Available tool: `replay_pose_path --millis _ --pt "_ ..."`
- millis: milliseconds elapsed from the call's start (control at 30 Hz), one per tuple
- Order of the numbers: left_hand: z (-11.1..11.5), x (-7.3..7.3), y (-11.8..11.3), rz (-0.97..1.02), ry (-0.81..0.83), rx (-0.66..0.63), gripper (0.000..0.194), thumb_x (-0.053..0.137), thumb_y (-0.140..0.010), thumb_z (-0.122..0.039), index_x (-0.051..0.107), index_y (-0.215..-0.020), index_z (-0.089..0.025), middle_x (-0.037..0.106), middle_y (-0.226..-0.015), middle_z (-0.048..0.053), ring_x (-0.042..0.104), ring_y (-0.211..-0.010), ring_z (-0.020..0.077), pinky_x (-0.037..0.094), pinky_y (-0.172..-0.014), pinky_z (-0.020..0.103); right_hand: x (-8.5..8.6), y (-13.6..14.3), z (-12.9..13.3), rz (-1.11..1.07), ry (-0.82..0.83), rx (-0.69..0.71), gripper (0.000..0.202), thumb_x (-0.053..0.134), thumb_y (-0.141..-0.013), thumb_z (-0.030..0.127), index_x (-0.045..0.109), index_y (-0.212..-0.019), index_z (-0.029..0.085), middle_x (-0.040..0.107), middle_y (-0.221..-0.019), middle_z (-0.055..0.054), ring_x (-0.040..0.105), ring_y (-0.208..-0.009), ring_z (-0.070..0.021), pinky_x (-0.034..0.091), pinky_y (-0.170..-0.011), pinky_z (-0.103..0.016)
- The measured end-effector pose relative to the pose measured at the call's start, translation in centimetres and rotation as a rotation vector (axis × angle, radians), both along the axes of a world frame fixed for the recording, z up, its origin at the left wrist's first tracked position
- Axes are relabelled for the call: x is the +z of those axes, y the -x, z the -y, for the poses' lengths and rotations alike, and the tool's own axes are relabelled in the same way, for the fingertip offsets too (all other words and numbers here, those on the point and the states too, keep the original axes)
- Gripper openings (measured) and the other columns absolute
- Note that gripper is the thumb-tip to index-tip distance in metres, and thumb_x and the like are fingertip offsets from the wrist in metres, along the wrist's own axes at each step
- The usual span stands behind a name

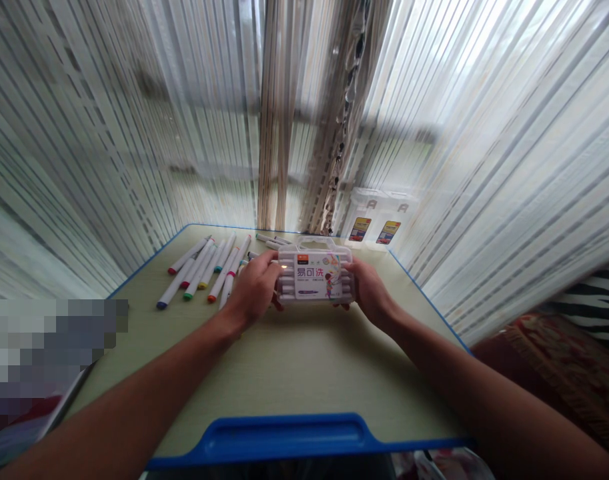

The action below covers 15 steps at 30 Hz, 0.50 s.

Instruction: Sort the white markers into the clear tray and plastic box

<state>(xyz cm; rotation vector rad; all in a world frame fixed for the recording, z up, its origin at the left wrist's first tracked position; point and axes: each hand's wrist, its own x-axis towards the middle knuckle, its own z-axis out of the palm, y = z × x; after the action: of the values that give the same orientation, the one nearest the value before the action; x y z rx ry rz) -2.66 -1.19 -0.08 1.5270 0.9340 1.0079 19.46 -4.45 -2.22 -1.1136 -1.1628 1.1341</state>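
Note:
A clear plastic case (315, 277) with a handle on top and a printed label is held up over the table's middle, with white markers visible inside. My left hand (257, 283) grips its left side, and my right hand (370, 288) has hold of the right side. The fingertips of both hands curl behind the case. Just left of my left hand, several loose white markers (199, 270) with coloured ends lie spread on the table. A few more markers (271, 240) lie behind the case, partly hidden by it.
The light wooden table (304, 373) has a blue edge and a blue tray lip (289, 433) at the front. Two clear cases (379, 223) stand upright at the back right corner. String curtains (214, 120) hang behind and on both sides. Patterned fabric (559, 360) is at the right.

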Motion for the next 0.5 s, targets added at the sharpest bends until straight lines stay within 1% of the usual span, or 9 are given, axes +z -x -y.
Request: replay_pose_path --millis 100,267,400,500 --pt "0.14 0.28 -0.19 0.015 0.031 -0.007 0.044 0.051 -0.076 -0.030 0.064 -0.115 -0.013 0.065 -0.078 0.003 0.057 -0.052 0.0148 0.054 -0.040 0.029 -0.07 -0.06 -0.20 -0.021 0.029 -0.031 0.024 0.051 -0.083 0.035 0.059 -0.098 0.017 0.067 -0.063 -0.001 0.057 -0.038 -0.0151 0.041 -0.029 -0.023" --pt "0.16 0.52 -0.33 0.060 0.060 -0.011 0.048 0.053 -0.073 -0.028 0.066 -0.116 -0.012 0.067 -0.078 0.004 0.056 -0.053 0.0145 0.056 -0.043 0.030 0.28 -0.01 -0.14 -0.055 0.020 -0.027 0.025 0.051 -0.080 0.034 0.058 -0.099 0.017 0.068 -0.065 -0.002 0.061 -0.042 -0.0170 0.042 -0.032 -0.024" --pt "0.00 0.53 -0.35 0.086 0.061 -0.010 0.046 0.056 -0.077 -0.029 0.068 -0.116 -0.011 0.072 -0.090 0.009 0.063 -0.062 0.0169 0.057 -0.047 0.030 0.52 -0.01 -0.10 -0.073 -0.011 -0.018 0.029 0.052 -0.076 0.030 0.058 -0.100 0.017 0.068 -0.066 -0.002 0.062 -0.045 -0.0173 0.044 -0.035 -0.024" --pt "-0.28 0.33 -0.30 0.102 0.048 0.004 0.041 0.059 -0.080 -0.032 0.071 -0.112 -0.009 0.075 -0.095 0.011 0.067 -0.068 0.0182 0.058 -0.051 0.029 0.63 -0.04 -0.07 -0.078 -0.027 -0.009 0.033 0.051 -0.073 0.028 0.058 -0.103 0.017 0.069 -0.068 -0.003 0.063 -0.046 -0.0181 0.046 -0.038 -0.026"
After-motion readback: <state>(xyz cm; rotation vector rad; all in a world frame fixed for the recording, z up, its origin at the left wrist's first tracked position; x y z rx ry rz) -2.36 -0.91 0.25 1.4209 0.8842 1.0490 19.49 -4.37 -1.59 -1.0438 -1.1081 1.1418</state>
